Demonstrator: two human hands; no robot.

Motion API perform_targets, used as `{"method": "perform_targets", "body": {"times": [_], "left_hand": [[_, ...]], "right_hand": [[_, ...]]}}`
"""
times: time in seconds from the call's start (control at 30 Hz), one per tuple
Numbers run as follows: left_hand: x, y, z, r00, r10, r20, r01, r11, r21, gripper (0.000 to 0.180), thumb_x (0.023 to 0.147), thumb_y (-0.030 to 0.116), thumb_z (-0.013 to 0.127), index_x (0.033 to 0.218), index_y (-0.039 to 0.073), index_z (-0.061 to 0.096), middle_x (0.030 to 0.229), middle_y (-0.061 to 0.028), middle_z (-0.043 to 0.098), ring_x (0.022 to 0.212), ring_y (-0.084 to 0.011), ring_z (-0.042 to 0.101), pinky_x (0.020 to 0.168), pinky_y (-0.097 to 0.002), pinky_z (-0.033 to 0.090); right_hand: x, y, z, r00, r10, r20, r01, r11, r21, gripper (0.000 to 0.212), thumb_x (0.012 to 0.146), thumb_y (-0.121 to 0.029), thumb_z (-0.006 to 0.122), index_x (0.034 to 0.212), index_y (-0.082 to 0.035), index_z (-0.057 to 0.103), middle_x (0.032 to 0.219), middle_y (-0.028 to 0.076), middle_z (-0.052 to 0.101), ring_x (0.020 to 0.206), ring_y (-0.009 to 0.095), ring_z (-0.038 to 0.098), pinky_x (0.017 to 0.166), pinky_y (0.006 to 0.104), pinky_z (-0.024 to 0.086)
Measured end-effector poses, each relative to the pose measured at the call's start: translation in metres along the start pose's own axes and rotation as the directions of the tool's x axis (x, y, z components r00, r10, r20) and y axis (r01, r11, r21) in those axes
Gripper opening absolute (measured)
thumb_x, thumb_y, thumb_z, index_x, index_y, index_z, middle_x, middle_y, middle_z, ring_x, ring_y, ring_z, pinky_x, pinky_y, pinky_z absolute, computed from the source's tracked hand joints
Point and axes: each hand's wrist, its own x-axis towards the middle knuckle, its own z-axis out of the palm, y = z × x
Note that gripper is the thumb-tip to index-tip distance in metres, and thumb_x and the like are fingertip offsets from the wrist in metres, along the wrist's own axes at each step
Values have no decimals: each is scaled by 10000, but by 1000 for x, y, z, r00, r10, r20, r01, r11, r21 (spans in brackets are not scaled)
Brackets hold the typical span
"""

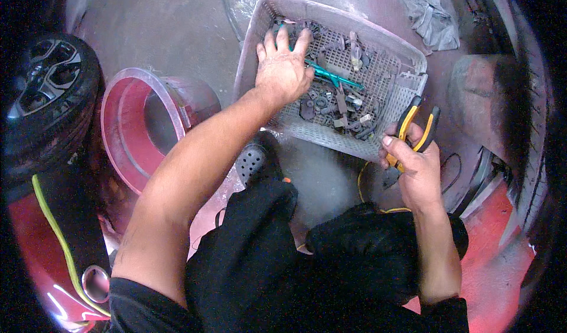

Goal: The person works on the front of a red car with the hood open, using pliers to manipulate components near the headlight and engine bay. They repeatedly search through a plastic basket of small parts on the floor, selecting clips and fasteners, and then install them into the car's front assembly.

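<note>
A shallow grey plastic basket point(345, 137) with a perforated bottom sits on the floor ahead of me, holding many small loose parts. Inside its far left part, my left hand point(284, 67) lies palm down with spread fingers, over the parts. A slim teal tool point(333, 76) runs from beside that hand toward the basket's middle; its other end is partly covered. Just outside the near right corner, my right hand point(418, 165) is closed around pliers point(407, 120) with yellow and black handles. The handles point up and away, and the jaws point back toward me.
A translucent reddish bucket point(139, 73) lies tipped to the left, its mouth toward me. Beyond it stands a wheel with tyre point(88, 85). A grey rag point(434, 20) lies past the basket at far right. A yellow cable point(361, 185) runs near my right knee, and red panels flank me.
</note>
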Motion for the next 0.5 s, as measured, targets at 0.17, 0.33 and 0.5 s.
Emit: {"method": "perform_targets", "body": {"times": [0.17, 0.33, 0.5], "left_hand": [[-24, 48, -3, 932, -16, 363, 70, 988, -139, 775, 838, 428, 655, 1477, 97, 367, 1519, -335, 231, 1384, -558, 224, 1086, -686, 253], [-63, 50, -2, 909, 101, 405, -47, 989, -142, 727, 845, 360, 647, 1466, 88, 385, 1512, -329, 269, 1357, -543, 302, 1078, -642, 319], [-54, 56, -37, 793, 55, 606, -32, 998, -48, 644, 857, 279, 611, 1430, 57, 420, 1397, -302, 452, 1286, -431, 472, 977, -568, 454]], "right_hand": [[1, -4, 7, 1000, -29, 2, 29, 999, 41, 178, 868, -89, 671, 1011, 0, 611, 768, 28, 600, 653, 126, 563, 601, 281, 454], [1, -4, 7, 1000, -22, -4, 22, 999, 30, 183, 874, -101, 679, 1011, 0, 612, 767, 32, 605, 661, 128, 570, 599, 286, 462], [4, -2, 4, 1000, -3, 8, 2, 999, 52, 182, 872, -111, 689, 1000, -2, 619, 763, 31, 612, 656, 124, 571, 590, 285, 465]]}}
